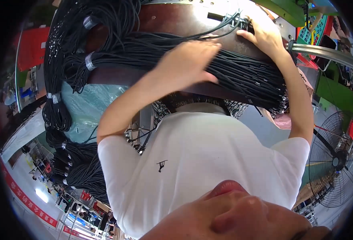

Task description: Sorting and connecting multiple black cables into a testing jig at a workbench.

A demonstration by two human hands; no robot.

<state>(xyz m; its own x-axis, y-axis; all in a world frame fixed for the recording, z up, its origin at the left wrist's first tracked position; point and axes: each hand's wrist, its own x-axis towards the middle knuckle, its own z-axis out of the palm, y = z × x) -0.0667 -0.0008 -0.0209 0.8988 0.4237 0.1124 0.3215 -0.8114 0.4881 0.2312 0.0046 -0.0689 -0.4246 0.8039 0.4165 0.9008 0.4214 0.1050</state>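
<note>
Across a long bundle of black cables (144, 54) on the dark red-brown table, my left hand (192, 60) reaches from the left, slightly blurred. Its thumb stands apart from the fingers, and some fingertips are hidden. At the far right, my right hand (266, 36) is by a small metal fixture (234, 19) in bright light. Its thumb and forefinger are around dark cable ends there, partly hidden. A few cables run from beside my left hand to that fixture. The bundle's loose ends (282, 102), with small metallic tips, fan out at the near right.
More tied cable coils (108, 24) lie on the table's left, others (84, 160) hang below. A greenish plastic bag (90, 106) is under the table edge (108, 76). To the right are a metal bar (328, 52), a green machine with a button panel (312, 36) and a standing fan (336, 160).
</note>
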